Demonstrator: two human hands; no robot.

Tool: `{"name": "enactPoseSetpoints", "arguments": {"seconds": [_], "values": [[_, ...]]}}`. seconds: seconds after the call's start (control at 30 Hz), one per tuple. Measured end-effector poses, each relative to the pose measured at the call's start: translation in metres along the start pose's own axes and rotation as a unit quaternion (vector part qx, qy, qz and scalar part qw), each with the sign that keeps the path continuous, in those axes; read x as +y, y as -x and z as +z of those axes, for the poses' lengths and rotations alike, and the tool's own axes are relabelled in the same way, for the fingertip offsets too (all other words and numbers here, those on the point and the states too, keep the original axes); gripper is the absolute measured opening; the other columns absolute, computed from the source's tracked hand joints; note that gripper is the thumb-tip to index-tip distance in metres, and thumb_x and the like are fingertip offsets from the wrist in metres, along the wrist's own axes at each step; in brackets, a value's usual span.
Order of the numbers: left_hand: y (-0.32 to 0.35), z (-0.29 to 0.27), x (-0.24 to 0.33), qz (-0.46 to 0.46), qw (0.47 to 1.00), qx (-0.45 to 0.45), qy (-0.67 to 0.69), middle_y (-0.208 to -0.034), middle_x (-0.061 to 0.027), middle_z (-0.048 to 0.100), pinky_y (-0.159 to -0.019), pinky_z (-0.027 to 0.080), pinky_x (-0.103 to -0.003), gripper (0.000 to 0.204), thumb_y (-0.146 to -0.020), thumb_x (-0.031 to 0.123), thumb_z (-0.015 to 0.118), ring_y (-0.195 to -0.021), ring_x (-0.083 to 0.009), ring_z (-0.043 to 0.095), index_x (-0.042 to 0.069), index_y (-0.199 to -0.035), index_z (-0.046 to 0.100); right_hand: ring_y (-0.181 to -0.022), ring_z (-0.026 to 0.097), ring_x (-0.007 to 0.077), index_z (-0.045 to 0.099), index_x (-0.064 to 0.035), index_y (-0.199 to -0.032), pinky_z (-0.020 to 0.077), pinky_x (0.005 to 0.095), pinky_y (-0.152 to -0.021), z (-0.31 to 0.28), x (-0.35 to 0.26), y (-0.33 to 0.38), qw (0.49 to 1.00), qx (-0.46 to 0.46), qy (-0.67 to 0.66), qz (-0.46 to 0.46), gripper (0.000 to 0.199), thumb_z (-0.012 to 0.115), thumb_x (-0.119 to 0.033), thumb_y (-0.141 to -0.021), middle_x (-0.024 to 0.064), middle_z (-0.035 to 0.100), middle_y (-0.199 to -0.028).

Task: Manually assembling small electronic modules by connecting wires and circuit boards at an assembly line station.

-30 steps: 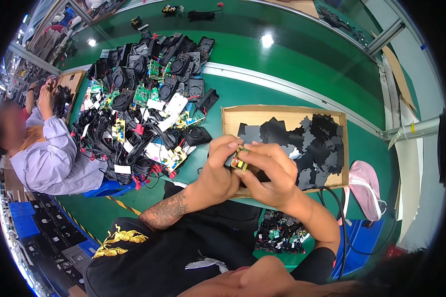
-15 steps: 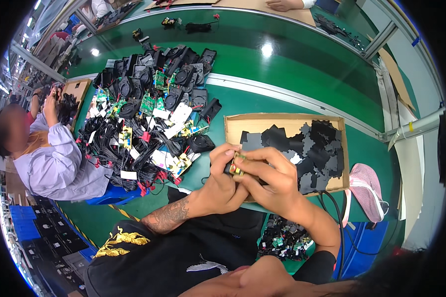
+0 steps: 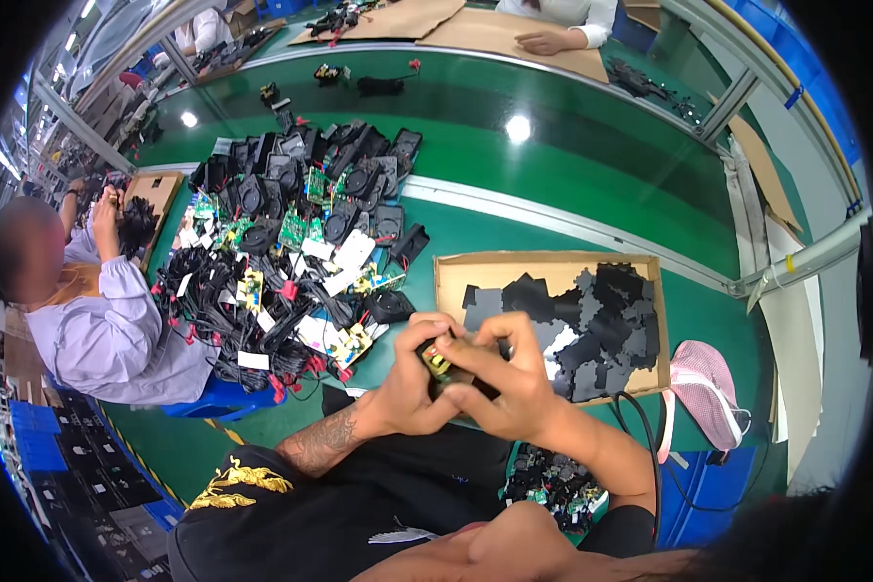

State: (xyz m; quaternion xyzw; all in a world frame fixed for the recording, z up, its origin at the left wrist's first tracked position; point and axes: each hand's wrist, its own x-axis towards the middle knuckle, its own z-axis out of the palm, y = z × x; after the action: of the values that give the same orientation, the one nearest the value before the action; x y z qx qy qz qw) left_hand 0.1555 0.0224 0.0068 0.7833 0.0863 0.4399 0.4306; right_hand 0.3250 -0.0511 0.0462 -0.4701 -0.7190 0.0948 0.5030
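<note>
Left hand (image 3: 412, 388) and right hand (image 3: 517, 383), fingers closed around small component (image 3: 437, 360), cardboard tray (image 3: 553, 264) beyond, electronics heap (image 3: 291, 230) left, pink mesh item (image 3: 703, 378) right

To my left, a seated co-worker (image 3: 116, 325) in a loose lavender top and orange inner layer, on a blue seat (image 3: 218, 401); both the co-worker's arms are raised. Beyond my table, a pale metal rail (image 3: 553, 223) runs obliquely beside a glossy green surface (image 3: 436, 126), which reflects a round spot of light (image 3: 518, 129). Farther off, a person in white sleeves (image 3: 599, 24) rests one hand (image 3: 543, 43) on tan cardboard sheets (image 3: 495, 47). To my right, a pink mesh article (image 3: 703, 383) with white trim; above it, a metal bar (image 3: 820, 248) bearing a yellow tie (image 3: 790, 263).
</note>
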Motion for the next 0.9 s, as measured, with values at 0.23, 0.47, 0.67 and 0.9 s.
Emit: {"name": "enactPoseSetpoints", "arguments": {"seconds": [0.23,0.47,0.67,0.9], "values": [[-0.005,-0.033,0.025,-0.077,0.989,0.0,0.122,-0.115,-0.0214,0.056,-0.071,0.052,-0.032,0.042,-0.105,0.018,0.059,-0.077,-0.0166,0.058,0.003,-0.135,0.035,-0.079,0.05,0.0232,0.068,-0.0022,-0.133,0.0454,0.0336,-0.069,-0.003,0.005,0.011,0.998,-0.001,-0.06,0.006,0.051,0.064,-0.039,-0.098,0.0133,0.05,-0.1],[-0.081,-0.093,0.069,-0.031,0.996,0.003,0.078,-0.106,-0.0169,0.054,-0.056,0.047,-0.026,0.051,-0.103,0.034,0.064,-0.067,-0.0146,0.054,0.005,-0.135,0.037,-0.081,0.055,0.025,0.067,-0.0013,-0.13,0.0482,0.0342,-0.07,-0.005,0.008,0.006,0.998,-0.004,-0.051,0.024,0.044,0.061,-0.034,-0.101,0.0137,0.052,-0.103],[-0.183,-0.101,0.096,0.123,0.991,-0.042,0.032,-0.123,-0.0218,0.059,-0.061,0.049,-0.025,0.061,-0.106,0.029,0.059,-0.078,-0.0152,0.062,0.0,-0.151,0.03,-0.084,0.061,0.0271,0.07,-0.0034,-0.125,0.0519,0.0359,-0.073,-0.005,0.007,0.009,0.998,-0.022,-0.049,0.025,0.038,0.063,-0.029,-0.098,0.0131,0.058,-0.107],[-0.302,-0.051,0.112,0.426,0.879,0.195,-0.088,-0.133,-0.0159,0.062,-0.081,0.055,-0.022,0.044,-0.106,0.03,0.063,-0.096,-0.0152,0.064,0.003,-0.136,0.045,-0.094,0.064,0.0296,0.069,-0.0056,-0.12,0.0544,0.0398,-0.078,-0.003,0.006,0.011,0.999,-0.013,-0.038,0.009,0.032,0.069,-0.023,-0.094,0.0111,0.061,-0.11]]}}
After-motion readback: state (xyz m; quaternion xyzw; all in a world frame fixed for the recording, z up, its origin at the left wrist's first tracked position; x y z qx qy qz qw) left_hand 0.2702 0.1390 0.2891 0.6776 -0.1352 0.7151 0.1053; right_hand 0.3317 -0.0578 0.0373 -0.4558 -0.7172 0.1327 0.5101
